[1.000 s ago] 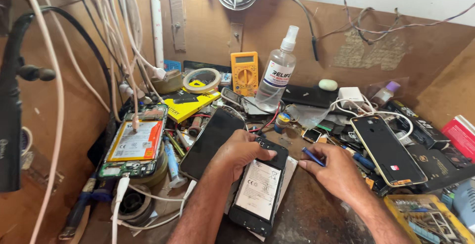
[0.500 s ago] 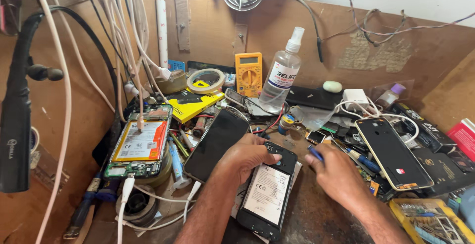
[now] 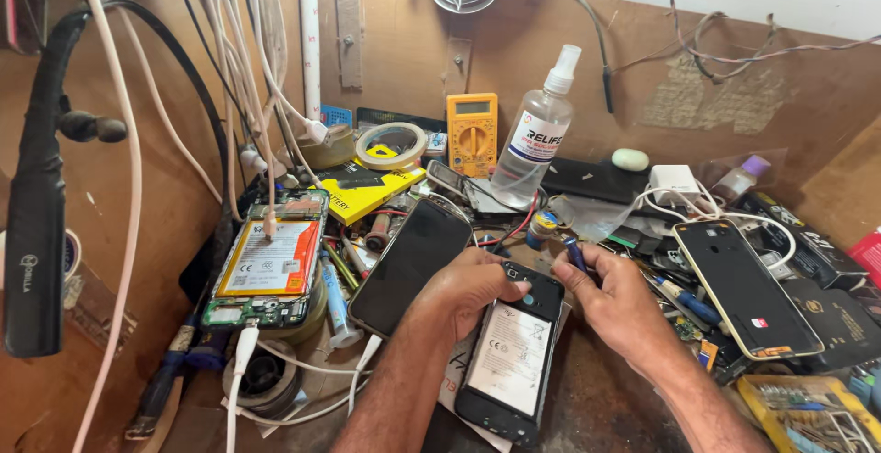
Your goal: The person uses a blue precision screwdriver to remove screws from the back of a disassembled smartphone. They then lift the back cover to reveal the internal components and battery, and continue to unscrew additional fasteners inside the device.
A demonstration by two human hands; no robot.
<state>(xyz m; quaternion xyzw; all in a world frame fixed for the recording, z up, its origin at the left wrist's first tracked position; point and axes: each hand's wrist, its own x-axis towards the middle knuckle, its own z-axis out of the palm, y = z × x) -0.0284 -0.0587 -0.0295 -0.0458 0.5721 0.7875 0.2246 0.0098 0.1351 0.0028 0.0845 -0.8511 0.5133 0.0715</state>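
The left hand (image 3: 473, 286) lies over the top left corner of an opened phone (image 3: 510, 361), its grip pressed onto the phone's edge to pin it down. The right hand (image 3: 617, 299) pinches a small blue-handled tool (image 3: 576, 256), probably a screwdriver, between thumb and fingers just beside the phone's upper right corner; its tip is hidden behind the fingers. The phone lies back up on the worktop (image 3: 606, 407) between the two forearms, its white-labelled battery showing.

Just left of the left hand lies another phone with a dark screen (image 3: 411, 262), tilted. Further left sits a stripped phone with an orange battery (image 3: 272, 260) with a white cable (image 3: 246, 347) plugged into its lower end. To the right of the right hand lies a black back cover with a pale rim (image 3: 745, 286). Behind the hands, against the wooden back wall, stand a clear spray bottle (image 3: 537, 136), an orange meter (image 3: 472, 132), a roll of tape (image 3: 391, 145) and a yellow box (image 3: 367, 189). White cables hang down at the upper left.
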